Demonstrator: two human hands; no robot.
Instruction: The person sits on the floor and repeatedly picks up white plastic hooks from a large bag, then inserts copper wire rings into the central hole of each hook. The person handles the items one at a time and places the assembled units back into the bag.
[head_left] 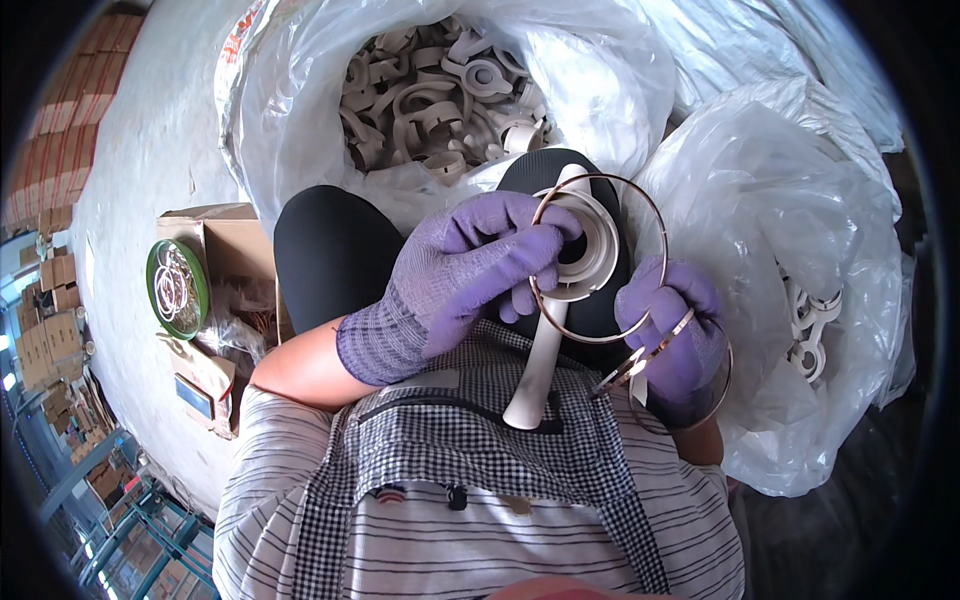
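Observation:
My left hand (pixel 465 265), in a purple knit glove, closes on a cream plastic part (pixel 541 365) with a round socket and a long tapered handle. The part lies over my lap, its handle toward my apron. A thin copper-coloured ring (pixel 664 225) loops in front of the socket, passing by my left fingertips. My right hand (pixel 685 335), also gloved, grips that ring's lower right side. More thin metal rings (pixel 727 385) hang from the same hand. Whether the left fingers also pinch the ring, I cannot tell.
Ahead, a large plastic-lined sack (pixel 290 110) holds many similar cream parts (pixel 440 100). Another clear-lined sack (pixel 700 210) on the right contains several parts (pixel 815 330). At left stand an open cardboard box (pixel 240 245) and a green round tray (pixel 153 285) of thin rings.

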